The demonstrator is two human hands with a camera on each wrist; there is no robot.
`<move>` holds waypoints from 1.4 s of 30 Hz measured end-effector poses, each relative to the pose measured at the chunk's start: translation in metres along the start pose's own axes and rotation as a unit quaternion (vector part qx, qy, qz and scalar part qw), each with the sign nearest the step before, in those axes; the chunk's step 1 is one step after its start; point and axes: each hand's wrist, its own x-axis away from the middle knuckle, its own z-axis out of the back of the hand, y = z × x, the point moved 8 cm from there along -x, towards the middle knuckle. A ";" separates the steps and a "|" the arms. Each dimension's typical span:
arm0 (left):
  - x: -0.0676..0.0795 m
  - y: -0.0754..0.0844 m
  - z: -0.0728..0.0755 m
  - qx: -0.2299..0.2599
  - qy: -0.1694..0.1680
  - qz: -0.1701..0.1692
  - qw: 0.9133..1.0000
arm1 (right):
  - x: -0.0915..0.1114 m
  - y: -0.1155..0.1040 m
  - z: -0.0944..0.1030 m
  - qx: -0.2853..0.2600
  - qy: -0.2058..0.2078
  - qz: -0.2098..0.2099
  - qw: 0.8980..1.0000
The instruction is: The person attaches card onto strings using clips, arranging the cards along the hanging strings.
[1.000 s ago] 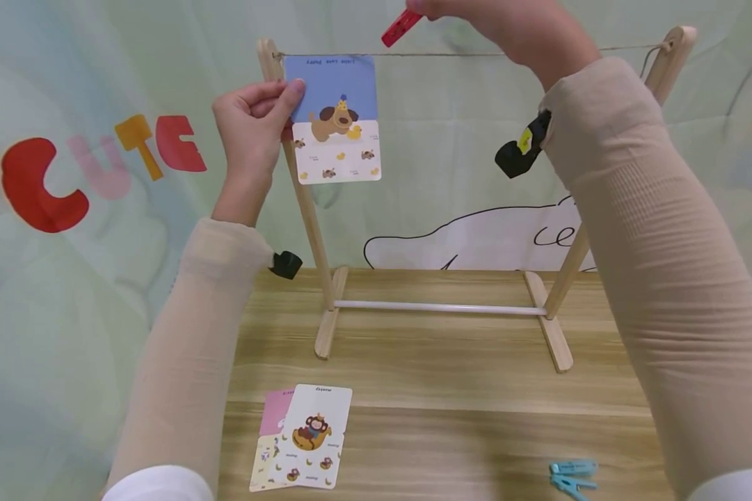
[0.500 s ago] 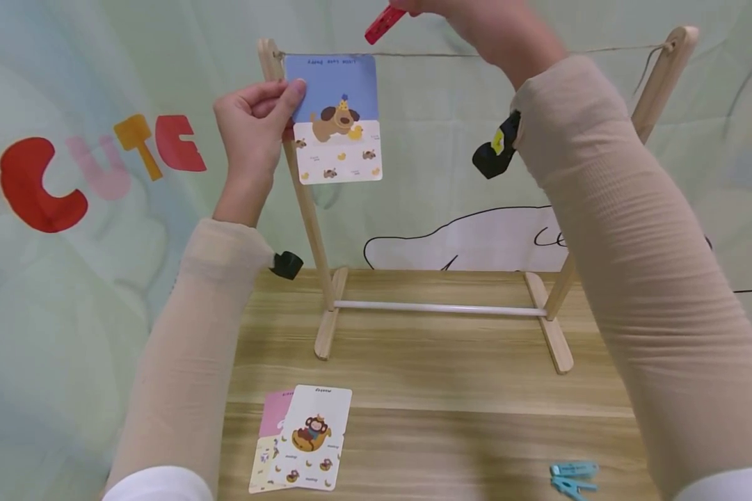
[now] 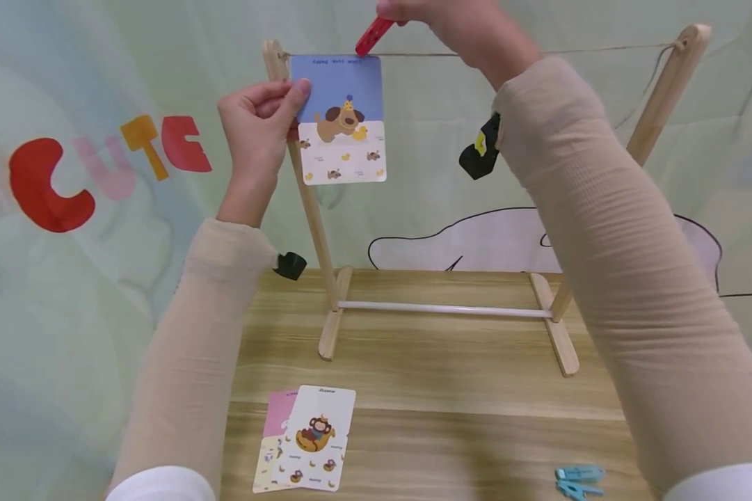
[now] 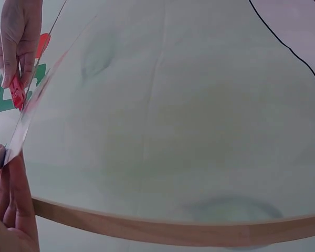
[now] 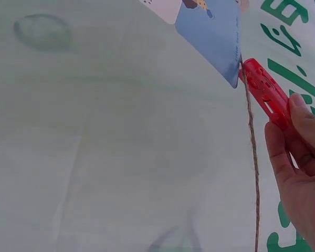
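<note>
My left hand (image 3: 259, 129) pinches the left edge of a blue and white puppy card (image 3: 341, 90), thumb in front. The card's top edge lies along a thin twine line (image 3: 426, 55) near the left post. Above it, my right hand (image 3: 453, 28) pinches a red clothespin (image 3: 373, 36) by its handle end. The clothespin's tip is right at the twine and the card's top edge. In the right wrist view, the red clothespin (image 5: 265, 89) slants toward the card's blue corner (image 5: 212, 39), beside the twine (image 5: 253, 152). The left wrist view shows the card (image 4: 22, 131) nearly edge-on.
A wooden stand with a left post (image 3: 313, 216), right post (image 3: 666, 97) and white crossbar (image 3: 444, 309) stands on the wood table (image 3: 451, 390). A monkey card (image 3: 316, 438) overlaps a pink and yellow card (image 3: 277, 410) at front left. Blue clothespins (image 3: 579, 480) lie at front right.
My right hand has moved left and down, bringing the red clothespin from above the twine to the card's top edge. The left hand keeps its hold; the view has shifted slightly.
</note>
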 end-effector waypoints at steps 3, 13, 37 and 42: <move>0.001 0.000 -0.001 -0.003 -0.003 0.000 1.000 | -0.002 0.001 -0.004 0.002 -0.001 -0.005 1.000; 0.002 0.006 -0.004 -0.007 -0.008 -0.004 1.000 | -0.004 -0.002 -0.010 0.008 -0.019 -0.004 1.000; 0.004 0.004 -0.005 -0.013 -0.015 -0.024 1.000 | -0.007 0.001 -0.018 -0.022 -0.072 -0.025 0.997; 0.005 0.006 -0.005 -0.017 -0.007 -0.029 0.999 | -0.007 -0.003 -0.019 -0.004 -0.072 -0.002 0.997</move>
